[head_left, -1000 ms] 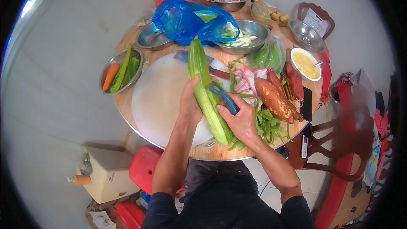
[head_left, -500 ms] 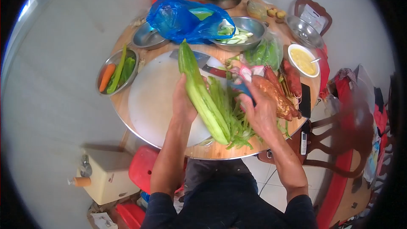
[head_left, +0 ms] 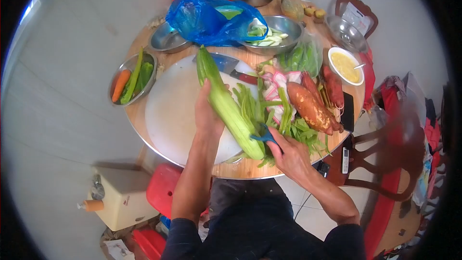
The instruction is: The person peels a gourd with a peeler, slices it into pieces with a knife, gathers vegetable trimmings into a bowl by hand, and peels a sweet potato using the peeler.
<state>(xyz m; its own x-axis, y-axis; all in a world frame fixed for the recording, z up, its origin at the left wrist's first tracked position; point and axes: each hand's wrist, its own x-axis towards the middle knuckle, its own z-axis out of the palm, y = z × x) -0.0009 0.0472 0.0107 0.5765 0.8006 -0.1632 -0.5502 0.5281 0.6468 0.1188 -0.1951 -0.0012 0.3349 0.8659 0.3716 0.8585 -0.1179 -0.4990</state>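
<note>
My left hand (head_left: 208, 110) is wrapped round a long green gourd (head_left: 226, 106), tilted above the edge of the white cutting board (head_left: 168, 110). Most of its near length is pale and peeled; the far end is darker. A blue peeler (head_left: 263, 135) is gripped in my right hand (head_left: 290, 156), its head at the gourd's lower right side. Green peelings (head_left: 301, 132) lie heaped beneath and right of the gourd. Beyond it, a cleaver (head_left: 224, 62) with a dark red handle rests at the board's far edge.
Sweet potatoes (head_left: 308, 106) lie right of the peelings. A bowl with a carrot and peppers (head_left: 127, 84) stands left. Behind are a blue plastic bag (head_left: 192, 19), a metal bowl of cut pieces (head_left: 288, 43) and a white bowl of yellow food (head_left: 344, 65). A wooden chair (head_left: 385, 139) stands right.
My right hand has come down and toward me with the peeler, from beside the sweet potatoes to the gourd's near end. The gourd has shifted and turned slightly in my left hand.
</note>
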